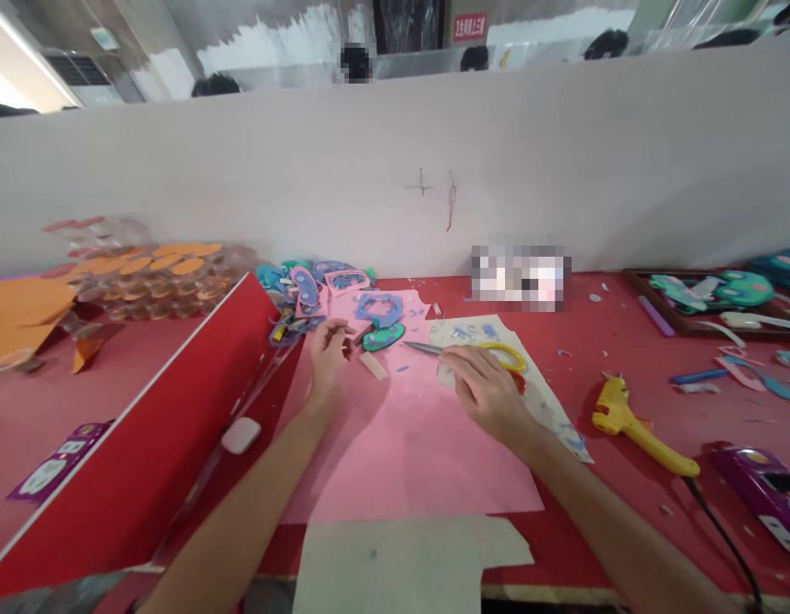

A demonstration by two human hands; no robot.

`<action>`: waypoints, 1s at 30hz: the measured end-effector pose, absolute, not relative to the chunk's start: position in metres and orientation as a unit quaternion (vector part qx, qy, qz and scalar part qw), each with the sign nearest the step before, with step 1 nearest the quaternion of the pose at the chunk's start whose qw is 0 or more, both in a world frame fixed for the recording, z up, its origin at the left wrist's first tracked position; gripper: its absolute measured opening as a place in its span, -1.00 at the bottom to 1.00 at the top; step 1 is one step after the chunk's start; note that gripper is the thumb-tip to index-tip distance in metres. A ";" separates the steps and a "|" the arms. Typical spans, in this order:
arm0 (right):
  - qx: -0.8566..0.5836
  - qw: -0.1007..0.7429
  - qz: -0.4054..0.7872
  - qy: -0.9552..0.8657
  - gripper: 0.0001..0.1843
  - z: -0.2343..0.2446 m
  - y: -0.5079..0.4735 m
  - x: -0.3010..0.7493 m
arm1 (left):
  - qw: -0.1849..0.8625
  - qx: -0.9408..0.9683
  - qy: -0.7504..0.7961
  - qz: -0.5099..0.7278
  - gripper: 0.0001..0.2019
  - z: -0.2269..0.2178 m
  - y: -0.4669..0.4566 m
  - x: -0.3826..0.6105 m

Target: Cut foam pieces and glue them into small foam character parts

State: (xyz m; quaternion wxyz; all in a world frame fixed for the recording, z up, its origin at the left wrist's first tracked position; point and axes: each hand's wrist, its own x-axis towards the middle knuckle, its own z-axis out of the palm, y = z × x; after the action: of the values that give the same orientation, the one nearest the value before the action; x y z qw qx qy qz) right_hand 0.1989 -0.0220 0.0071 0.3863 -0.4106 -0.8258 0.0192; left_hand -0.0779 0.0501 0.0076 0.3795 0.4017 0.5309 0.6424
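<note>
My left hand [329, 356] is over the pink sheet [408, 452], its fingers curled. A small dark strip [362, 335] shows at the fingertips; its kind is unclear. Just right of it lies a green spotted oval cutout [383, 338], with a blue cutout scrap [380, 309] behind it. My right hand [483, 384] is closed over the middle of scissors [423, 347] with yellow and red handles. Their blades point left toward the green oval. A small beige block [373, 366] lies between the hands.
Colourful foam-like cutouts [315, 286] pile up at the back left, near a red upright panel [132, 426]. A yellow glue gun [638, 431] with a cord lies right. Beyond are a brown tray [638, 286] and a purple device [763, 490]. A white partition [305, 170] stands behind.
</note>
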 end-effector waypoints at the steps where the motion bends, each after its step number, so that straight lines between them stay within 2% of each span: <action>1: -0.437 0.375 0.019 -0.817 -0.51 0.006 -0.019 0.201 | 0.375 0.430 0.530 0.627 -0.87 0.006 0.049 -0.075; 5: -0.570 0.305 0.008 -0.763 -0.67 0.000 -0.006 0.216 | 0.286 0.562 0.546 0.552 -0.85 0.004 0.043 -0.068; 9: -0.574 0.220 0.017 -0.789 -0.82 -0.003 0.005 0.239 | 0.203 0.628 0.550 0.512 -0.81 0.005 0.036 -0.066; 15: -0.568 0.185 0.067 -0.799 -0.74 0.002 0.003 0.258 | 0.216 0.623 0.542 0.521 -0.83 0.007 0.036 -0.066; 20: -0.572 0.133 0.024 -0.809 -0.60 -0.001 -0.004 0.257 | 0.217 0.626 0.541 0.518 -0.83 0.007 0.038 -0.067; 25: -0.574 0.167 0.058 -0.800 -0.57 -0.006 0.000 0.258 | 0.210 0.633 0.541 0.513 -0.84 0.010 0.036 -0.066; 30: -0.574 0.203 0.000 -0.793 -0.59 -0.009 0.003 0.258 | 0.211 0.631 0.543 0.513 -0.82 0.009 0.037 -0.065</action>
State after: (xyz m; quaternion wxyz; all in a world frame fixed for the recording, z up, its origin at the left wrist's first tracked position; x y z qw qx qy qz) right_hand 0.2576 0.0030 -0.0091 0.2027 -0.5742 -0.7932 -0.0005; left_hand -0.0653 0.0366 0.0094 0.2109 0.6309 0.5428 0.5127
